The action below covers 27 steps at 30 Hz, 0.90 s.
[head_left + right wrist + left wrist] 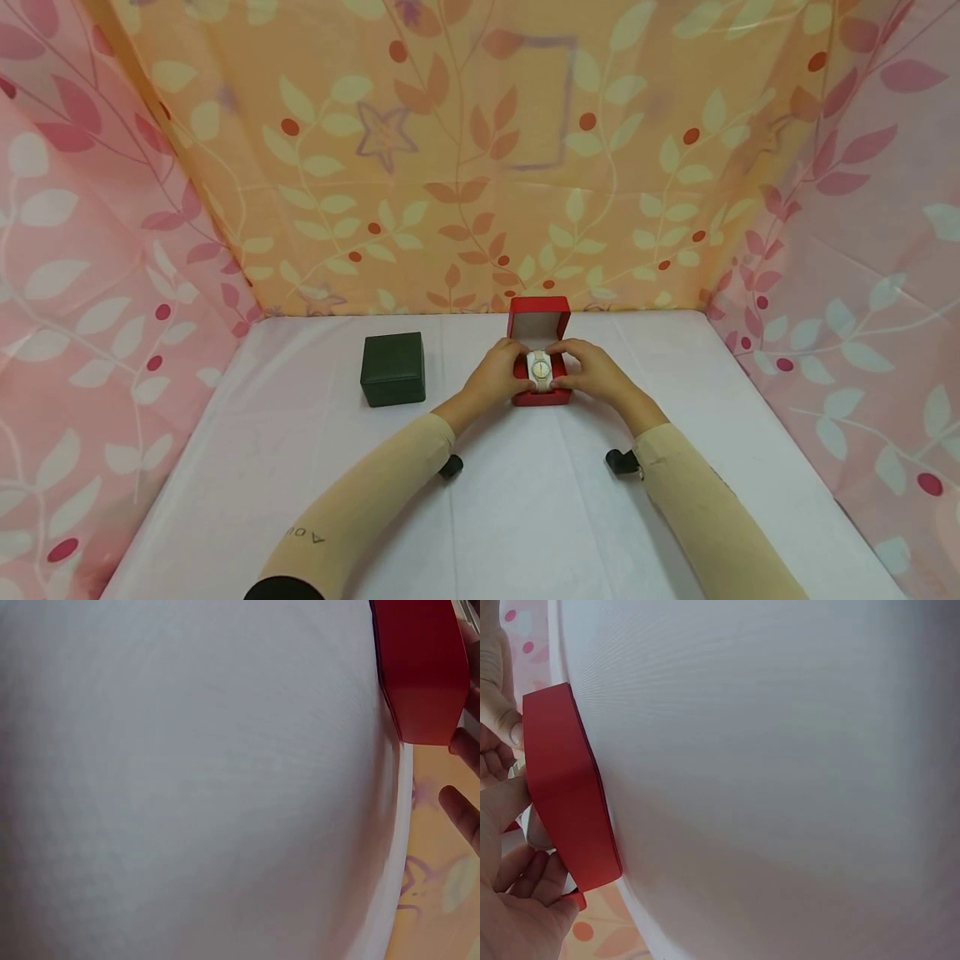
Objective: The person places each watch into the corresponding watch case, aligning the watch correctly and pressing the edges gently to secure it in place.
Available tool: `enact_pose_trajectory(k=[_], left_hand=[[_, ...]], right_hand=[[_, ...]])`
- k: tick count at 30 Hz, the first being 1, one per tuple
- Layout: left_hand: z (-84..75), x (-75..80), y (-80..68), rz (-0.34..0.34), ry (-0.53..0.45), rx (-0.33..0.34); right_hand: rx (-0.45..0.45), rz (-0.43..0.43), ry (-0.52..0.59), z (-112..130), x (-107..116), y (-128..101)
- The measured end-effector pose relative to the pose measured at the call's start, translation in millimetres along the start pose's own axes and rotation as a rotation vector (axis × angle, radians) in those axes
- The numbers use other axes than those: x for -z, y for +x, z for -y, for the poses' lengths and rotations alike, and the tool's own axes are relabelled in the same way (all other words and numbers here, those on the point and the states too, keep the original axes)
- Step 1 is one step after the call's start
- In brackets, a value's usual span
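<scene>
A red watch box (542, 399) stands on the table with its lid raised, showing a pale lining. Inside its lower part sits a wristwatch (540, 369) with a light dial, wrapped on a white cushion. From the left, my left hand (493, 372) pinches the watch's cushion with curled fingers and thumb. My right hand (597, 369) pinches it from the opposite side. In the left wrist view the red box (566, 780) hides most of the watch behind its front wall. Only a few fingers (466, 748) show beside the box in the right wrist view.
A closed dark green box (393, 369) stands left of the red one. White cloth covers the table (517, 508). A yellow leaf-patterned curtain (465, 150) hangs right behind it, with pink curtains (82, 275) along the sides.
</scene>
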<state>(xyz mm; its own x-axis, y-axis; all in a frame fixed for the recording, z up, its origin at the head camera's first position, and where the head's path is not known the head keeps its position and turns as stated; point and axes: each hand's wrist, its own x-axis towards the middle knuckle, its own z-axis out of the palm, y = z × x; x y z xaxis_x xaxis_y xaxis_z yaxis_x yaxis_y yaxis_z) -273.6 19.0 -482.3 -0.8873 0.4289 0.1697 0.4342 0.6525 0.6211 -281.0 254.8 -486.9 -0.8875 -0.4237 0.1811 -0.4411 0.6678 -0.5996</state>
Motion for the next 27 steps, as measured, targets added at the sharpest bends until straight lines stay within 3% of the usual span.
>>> enact_pose_trajectory(k=[27], left_hand=[[2.2, 2.9, 5.2, 0.052, 0.065, -0.039]], right_hand=[[0.026, 0.046, -0.049, -5.5, 2.7, 3.9]])
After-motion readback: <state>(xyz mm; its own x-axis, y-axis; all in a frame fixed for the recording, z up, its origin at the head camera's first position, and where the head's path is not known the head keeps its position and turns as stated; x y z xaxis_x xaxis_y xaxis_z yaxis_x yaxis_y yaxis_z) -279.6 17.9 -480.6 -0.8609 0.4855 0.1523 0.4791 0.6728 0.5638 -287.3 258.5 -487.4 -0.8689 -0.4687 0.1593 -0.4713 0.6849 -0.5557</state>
